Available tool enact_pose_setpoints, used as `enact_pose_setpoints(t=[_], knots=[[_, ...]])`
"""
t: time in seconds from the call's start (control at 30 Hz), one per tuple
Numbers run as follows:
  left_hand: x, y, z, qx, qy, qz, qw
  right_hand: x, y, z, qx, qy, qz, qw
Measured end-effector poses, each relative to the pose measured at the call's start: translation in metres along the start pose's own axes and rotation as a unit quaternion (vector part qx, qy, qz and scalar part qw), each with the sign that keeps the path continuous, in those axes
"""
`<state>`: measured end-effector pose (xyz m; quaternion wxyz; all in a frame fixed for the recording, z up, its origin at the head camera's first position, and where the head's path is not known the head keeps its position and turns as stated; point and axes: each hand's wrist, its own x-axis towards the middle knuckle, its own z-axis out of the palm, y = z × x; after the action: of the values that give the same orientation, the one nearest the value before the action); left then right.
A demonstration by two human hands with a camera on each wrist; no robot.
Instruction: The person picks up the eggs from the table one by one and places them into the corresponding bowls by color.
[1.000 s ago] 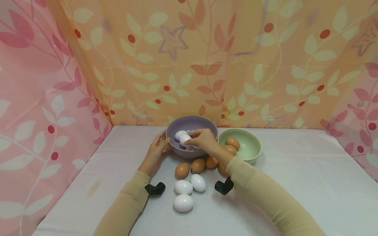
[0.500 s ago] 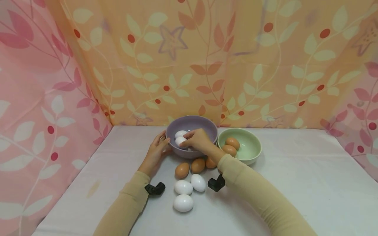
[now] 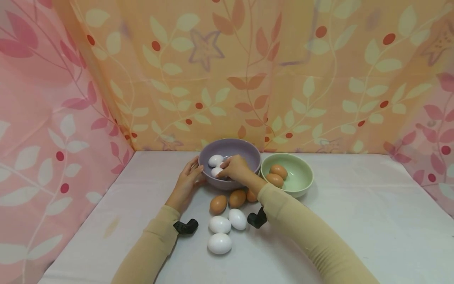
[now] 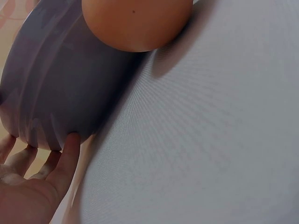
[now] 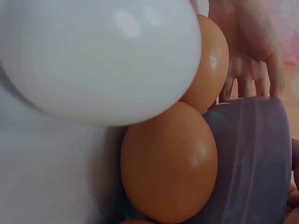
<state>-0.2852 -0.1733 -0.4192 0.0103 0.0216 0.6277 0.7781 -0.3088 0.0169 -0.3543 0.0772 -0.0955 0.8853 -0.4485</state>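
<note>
My right hand [image 3: 235, 167] reaches into the purple bowl [image 3: 252, 152], thumb and fingertips at a white egg [image 3: 217, 172] low in the bowl. Beside that egg lies another white egg [image 3: 215, 161], and part of one more shows near my fingers. Against the bowl's left outer side rests my left hand [image 3: 187, 179]; in the left wrist view its fairly straight fingers [image 4: 70, 151] touch the bowl wall [image 4: 60, 88]. The right wrist view shows the left hand [image 5: 252, 42] at the far side of the bowl and only slivers of right-hand fingers at the right edge.
A green bowl [image 3: 299, 173] holding two brown eggs [image 3: 276, 176] stands right of the purple one. In front lie several brown eggs [image 3: 218, 204], one partly behind my right forearm, and three white eggs [image 3: 219, 243]. Patterned cloth [image 3: 227, 79] hangs behind the white-covered table [image 3: 354, 205].
My right hand has shifted slightly left and lower inside the purple bowl, along with the white egg at its fingertips. My left hand has stayed at the bowl's side.
</note>
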Motion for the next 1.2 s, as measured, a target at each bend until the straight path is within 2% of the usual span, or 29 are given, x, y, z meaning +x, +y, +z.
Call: enact_pose_setpoints(t=[0.23,0.53,0.9,1.07,1.2], knots=[[0.001,-0.0004,0.0007,-0.002,0.004,-0.009,0.9999,0.0041,0.0006,-0.0002,-0.037,-0.006,-0.002,0.9993],[0.0002,0.0,0.0,-0.007,0.0,-0.008,0.9999,0.0059,-0.0007,0.0005,-0.052,-0.021,0.014,0.9983],[-0.0018,0.0014,0.0011,-0.006,0.001,-0.004,1.0,0.0042,-0.0017,0.0021,-0.12,-0.008,-0.006,0.9927],[-0.0017,0.0011,0.0007,-0.006,0.001,-0.001,1.0,0.0029,-0.0023,0.0021,-0.126,-0.009,-0.015,0.9919],[-0.0018,-0.001,0.0005,-0.009,-0.002,0.003,1.0,0.001,-0.0011,0.0009,-0.103,-0.012,-0.009,0.9946]])
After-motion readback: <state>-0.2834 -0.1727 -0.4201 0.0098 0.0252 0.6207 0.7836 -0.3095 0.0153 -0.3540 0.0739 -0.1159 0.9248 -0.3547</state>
